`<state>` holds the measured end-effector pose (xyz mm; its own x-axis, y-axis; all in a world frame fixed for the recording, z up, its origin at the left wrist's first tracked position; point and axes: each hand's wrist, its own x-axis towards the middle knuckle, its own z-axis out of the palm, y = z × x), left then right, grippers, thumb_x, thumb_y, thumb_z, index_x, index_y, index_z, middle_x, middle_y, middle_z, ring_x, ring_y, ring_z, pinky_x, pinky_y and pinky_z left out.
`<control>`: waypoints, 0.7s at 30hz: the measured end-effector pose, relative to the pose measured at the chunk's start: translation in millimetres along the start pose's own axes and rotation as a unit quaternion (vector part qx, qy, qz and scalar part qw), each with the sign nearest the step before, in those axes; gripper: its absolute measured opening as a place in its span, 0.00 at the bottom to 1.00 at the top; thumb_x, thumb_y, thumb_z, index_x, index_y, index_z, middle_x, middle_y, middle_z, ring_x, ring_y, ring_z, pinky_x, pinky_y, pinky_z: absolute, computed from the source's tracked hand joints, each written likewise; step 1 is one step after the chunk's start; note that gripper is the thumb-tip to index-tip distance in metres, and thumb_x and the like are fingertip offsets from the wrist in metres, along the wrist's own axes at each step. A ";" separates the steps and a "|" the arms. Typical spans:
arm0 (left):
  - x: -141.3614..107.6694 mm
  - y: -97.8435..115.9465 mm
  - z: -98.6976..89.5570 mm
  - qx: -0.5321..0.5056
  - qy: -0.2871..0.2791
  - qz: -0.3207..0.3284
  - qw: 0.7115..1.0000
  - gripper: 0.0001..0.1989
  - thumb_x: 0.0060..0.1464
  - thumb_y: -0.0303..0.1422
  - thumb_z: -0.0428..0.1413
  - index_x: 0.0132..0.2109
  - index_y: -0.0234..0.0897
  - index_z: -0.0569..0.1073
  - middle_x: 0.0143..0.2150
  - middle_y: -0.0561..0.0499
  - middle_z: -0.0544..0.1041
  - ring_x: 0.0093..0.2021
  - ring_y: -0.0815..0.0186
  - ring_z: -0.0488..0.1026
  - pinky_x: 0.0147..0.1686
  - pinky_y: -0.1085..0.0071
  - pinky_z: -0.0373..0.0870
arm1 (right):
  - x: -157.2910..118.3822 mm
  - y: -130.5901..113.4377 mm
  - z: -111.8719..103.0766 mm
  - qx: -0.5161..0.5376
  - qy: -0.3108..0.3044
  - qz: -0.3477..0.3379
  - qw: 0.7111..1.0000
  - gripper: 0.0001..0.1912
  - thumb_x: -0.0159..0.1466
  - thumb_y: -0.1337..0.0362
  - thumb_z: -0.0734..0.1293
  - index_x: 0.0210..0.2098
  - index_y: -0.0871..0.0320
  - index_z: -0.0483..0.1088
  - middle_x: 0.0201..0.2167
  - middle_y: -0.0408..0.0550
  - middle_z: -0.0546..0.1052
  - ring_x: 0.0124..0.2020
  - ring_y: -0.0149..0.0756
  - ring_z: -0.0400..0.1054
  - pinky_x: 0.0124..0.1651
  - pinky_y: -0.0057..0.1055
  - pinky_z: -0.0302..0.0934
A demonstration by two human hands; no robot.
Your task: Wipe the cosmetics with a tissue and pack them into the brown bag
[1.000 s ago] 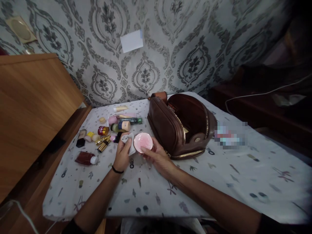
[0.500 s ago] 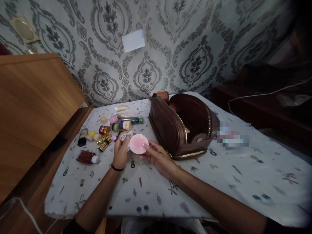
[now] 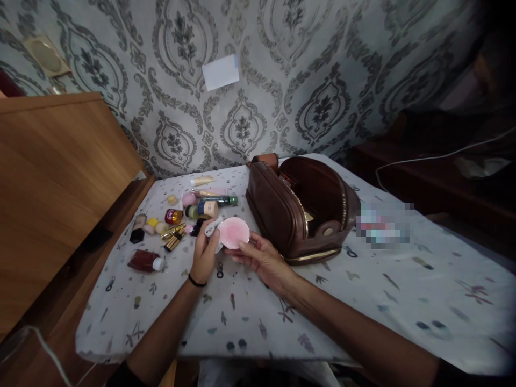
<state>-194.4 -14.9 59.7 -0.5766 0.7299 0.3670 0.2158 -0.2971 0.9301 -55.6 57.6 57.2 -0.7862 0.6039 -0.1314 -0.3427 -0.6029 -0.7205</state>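
Observation:
Both my hands hold a shiny pink round dish-like piece with a pale rim, above the table beside the bag. My left hand is closed at its left edge, around a small white-and-grey piece; whether the two are joined I cannot tell. My right hand pinches the lower right edge, thumb on the pink face and fingers beneath. Just right of my hands stands a brown cosmetic bag, unzipped and gaping, with its inside dark.
Left of my hands lie several cosmetics: gold tubes, a red jar with a gold lid, a beige-and-navy jar, a pink sponge and a dark red bottle. A wooden cabinet borders the left side. A blurred patch lies right of the bag.
The pink piece has shifted slightly right and up, its face turning a little in my fingers. Both hands keep their hold.

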 end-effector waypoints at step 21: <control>-5.8 4.1 -4.4 0.306 -0.169 0.299 0.888 0.22 0.58 0.23 0.47 0.59 0.36 0.68 0.63 0.37 0.70 0.66 0.55 0.63 0.63 0.51 0.61 | 4.3 12.1 -4.8 0.071 -0.027 -0.025 0.997 0.16 0.56 0.56 0.77 0.40 0.55 0.73 0.33 0.42 0.81 0.35 0.31 0.75 0.43 0.30 0.70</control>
<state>-193.6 -23.0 61.3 0.0315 0.7278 0.6851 0.8512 -0.3788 0.3633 -60.6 55.4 44.7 -0.7920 0.6077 -0.0578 -0.4477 -0.6426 -0.6218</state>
